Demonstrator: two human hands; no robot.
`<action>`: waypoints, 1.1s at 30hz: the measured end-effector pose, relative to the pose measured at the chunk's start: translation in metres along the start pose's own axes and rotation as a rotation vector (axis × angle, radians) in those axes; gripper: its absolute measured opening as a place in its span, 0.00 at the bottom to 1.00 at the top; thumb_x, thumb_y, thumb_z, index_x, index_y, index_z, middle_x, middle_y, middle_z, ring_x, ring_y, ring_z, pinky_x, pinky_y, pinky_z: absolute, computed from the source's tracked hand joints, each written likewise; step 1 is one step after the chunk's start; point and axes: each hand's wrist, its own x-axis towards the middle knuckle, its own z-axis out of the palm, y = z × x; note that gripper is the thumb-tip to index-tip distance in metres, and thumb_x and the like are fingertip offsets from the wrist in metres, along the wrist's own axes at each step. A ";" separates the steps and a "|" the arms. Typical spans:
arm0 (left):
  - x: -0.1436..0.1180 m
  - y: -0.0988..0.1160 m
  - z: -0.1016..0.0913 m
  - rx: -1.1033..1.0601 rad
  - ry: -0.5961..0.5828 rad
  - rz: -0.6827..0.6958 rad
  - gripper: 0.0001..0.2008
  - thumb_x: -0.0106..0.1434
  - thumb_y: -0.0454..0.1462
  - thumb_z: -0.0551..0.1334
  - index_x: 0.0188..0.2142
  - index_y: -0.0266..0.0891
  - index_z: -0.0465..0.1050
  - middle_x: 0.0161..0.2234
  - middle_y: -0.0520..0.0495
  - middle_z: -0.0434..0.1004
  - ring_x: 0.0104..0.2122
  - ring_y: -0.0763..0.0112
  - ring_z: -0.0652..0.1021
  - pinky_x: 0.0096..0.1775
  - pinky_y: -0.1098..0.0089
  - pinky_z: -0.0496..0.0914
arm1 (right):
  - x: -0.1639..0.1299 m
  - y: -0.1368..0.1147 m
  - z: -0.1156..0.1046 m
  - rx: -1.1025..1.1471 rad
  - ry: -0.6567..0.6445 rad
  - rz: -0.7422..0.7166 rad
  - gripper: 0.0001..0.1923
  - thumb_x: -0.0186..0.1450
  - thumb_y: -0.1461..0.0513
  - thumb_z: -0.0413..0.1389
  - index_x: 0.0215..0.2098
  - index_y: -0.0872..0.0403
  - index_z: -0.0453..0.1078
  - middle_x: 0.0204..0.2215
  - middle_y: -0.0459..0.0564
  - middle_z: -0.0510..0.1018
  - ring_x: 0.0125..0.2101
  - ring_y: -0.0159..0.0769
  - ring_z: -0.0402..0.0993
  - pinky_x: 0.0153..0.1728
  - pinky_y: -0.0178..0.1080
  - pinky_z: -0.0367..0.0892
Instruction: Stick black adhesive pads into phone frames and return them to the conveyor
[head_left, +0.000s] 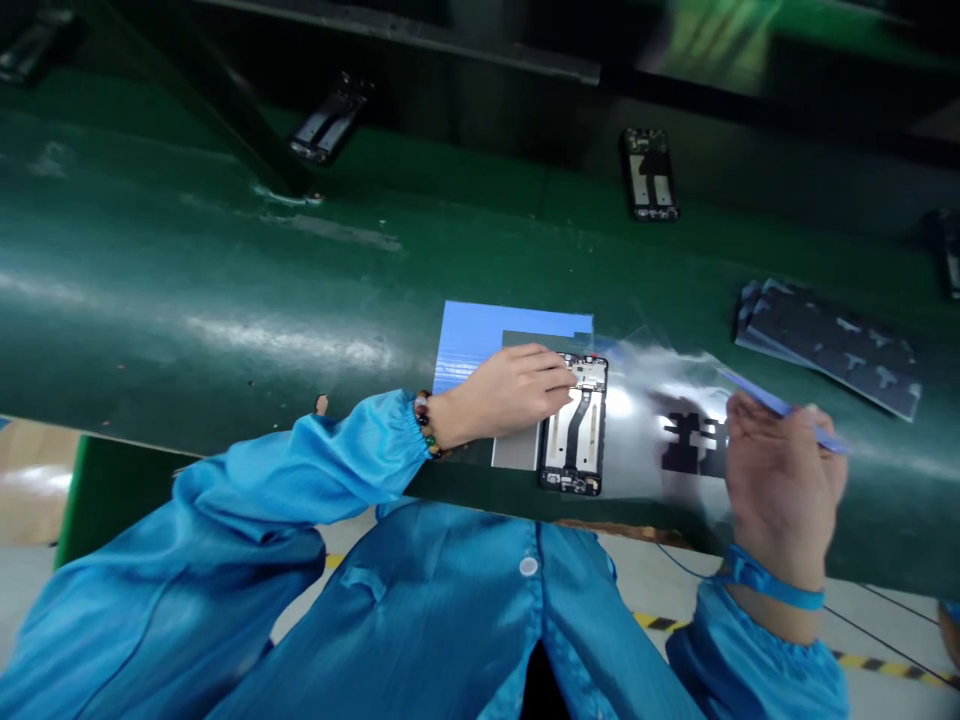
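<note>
An opened phone (576, 450) lies on the green bench in front of me, its back off, with a black flex cable running down its pale middle. My left hand (521, 388) curls its fingers together over the phone's upper left edge; its thumb is hidden. Off to the right, my right hand (784, 480) grips a slim blue-violet tool (754, 390), perhaps tweezers, pointing up and left. That hand is blurred. Beneath it is a clear plastic sheet (637, 400) with black cut-out stickers (681, 440) on it.
A blue sheet (517, 318) and a grey card (514, 455) lie under and beside my left hand. A stack of dark sheets (832, 340) sits at right. More opened phones (649, 175) (330, 120) lie farther back. A dark post (285, 170) rises at the left.
</note>
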 end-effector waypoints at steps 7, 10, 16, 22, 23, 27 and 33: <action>0.052 0.049 0.014 -0.160 -0.139 0.205 0.10 0.78 0.43 0.64 0.45 0.39 0.79 0.49 0.44 0.84 0.50 0.63 0.82 0.51 0.62 0.72 | -0.002 -0.004 -0.052 0.050 0.088 0.093 0.09 0.64 0.53 0.71 0.32 0.44 0.78 0.33 0.43 0.83 0.40 0.38 0.85 0.61 0.46 0.79; 0.068 0.060 0.019 -0.143 -0.201 0.247 0.26 0.70 0.57 0.70 0.51 0.39 0.77 0.55 0.40 0.81 0.53 0.57 0.80 0.49 0.60 0.71 | -0.007 -0.006 -0.060 -0.146 0.121 -0.006 0.15 0.56 0.61 0.76 0.27 0.44 0.74 0.26 0.42 0.78 0.32 0.41 0.84 0.56 0.48 0.81; 0.070 0.063 0.019 -0.140 -0.252 0.233 0.33 0.69 0.64 0.66 0.56 0.40 0.75 0.61 0.38 0.79 0.57 0.55 0.78 0.52 0.59 0.69 | -0.011 -0.009 -0.061 -0.424 0.026 0.042 0.20 0.52 0.57 0.80 0.30 0.47 0.73 0.33 0.48 0.86 0.38 0.47 0.87 0.47 0.49 0.80; 0.064 0.067 0.018 -0.184 -0.243 0.205 0.35 0.69 0.64 0.65 0.59 0.38 0.75 0.63 0.36 0.78 0.61 0.53 0.77 0.57 0.57 0.70 | 0.005 -0.002 -0.046 -0.152 0.020 0.050 0.22 0.49 0.60 0.79 0.29 0.48 0.69 0.28 0.46 0.83 0.33 0.39 0.84 0.46 0.45 0.79; 0.061 0.063 0.017 -0.203 -0.234 0.213 0.33 0.72 0.63 0.63 0.58 0.38 0.76 0.64 0.37 0.78 0.61 0.55 0.78 0.58 0.58 0.69 | 0.005 -0.002 -0.042 -0.111 0.035 0.025 0.21 0.51 0.61 0.78 0.29 0.48 0.69 0.26 0.44 0.82 0.32 0.39 0.83 0.46 0.44 0.79; 0.039 0.028 0.003 -0.242 -0.162 0.081 0.18 0.80 0.48 0.60 0.57 0.37 0.76 0.62 0.40 0.79 0.60 0.58 0.78 0.62 0.56 0.68 | -0.012 0.000 -0.018 -0.123 0.001 -0.034 0.20 0.55 0.61 0.77 0.32 0.48 0.69 0.30 0.43 0.83 0.37 0.41 0.85 0.49 0.47 0.80; 0.009 -0.025 -0.012 -0.387 -0.163 -0.261 0.18 0.76 0.41 0.65 0.62 0.39 0.73 0.62 0.41 0.80 0.59 0.55 0.78 0.58 0.56 0.69 | -0.045 0.014 0.034 -0.113 -0.093 0.005 0.22 0.59 0.60 0.76 0.33 0.48 0.65 0.33 0.43 0.85 0.41 0.41 0.86 0.56 0.53 0.80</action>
